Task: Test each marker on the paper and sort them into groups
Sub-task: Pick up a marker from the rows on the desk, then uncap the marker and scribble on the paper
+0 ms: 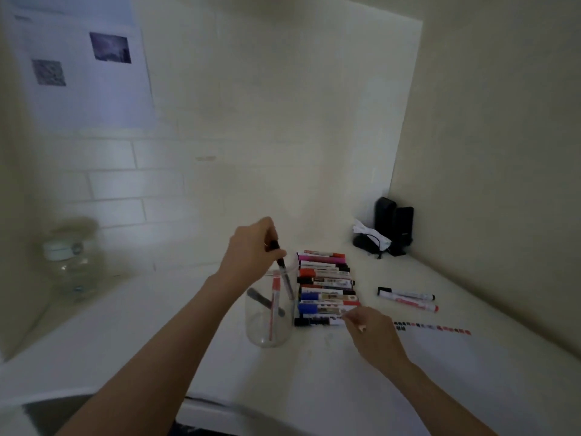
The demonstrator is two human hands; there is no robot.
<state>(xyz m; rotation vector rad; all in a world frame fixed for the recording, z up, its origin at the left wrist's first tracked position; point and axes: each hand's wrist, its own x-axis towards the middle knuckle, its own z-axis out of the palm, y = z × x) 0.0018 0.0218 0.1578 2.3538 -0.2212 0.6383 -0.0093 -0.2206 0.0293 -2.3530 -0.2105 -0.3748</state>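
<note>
My left hand (pixel 254 247) is above a clear plastic cup (pixel 270 332) and grips a thin black pen (pixel 284 275) whose lower end is inside the cup. The cup also holds a red pen (pixel 274 305) and a dark marker (pixel 264 302). To the cup's right lies a row of several markers (pixel 327 287) side by side, in red, pink, black and blue. My right hand (pixel 371 332) touches the white end of the nearest black marker (pixel 317 321). A white paper (pixel 446 350) with small colour test marks along its far edge lies at the right.
Two more markers (pixel 408 298) lie apart on the counter to the right of the row. Black speakers (pixel 394 228) and a dark object with white cloth (pixel 371 239) stand in the back corner. A clear bottle (pixel 74 265) stands at the left. The tiled wall is close behind.
</note>
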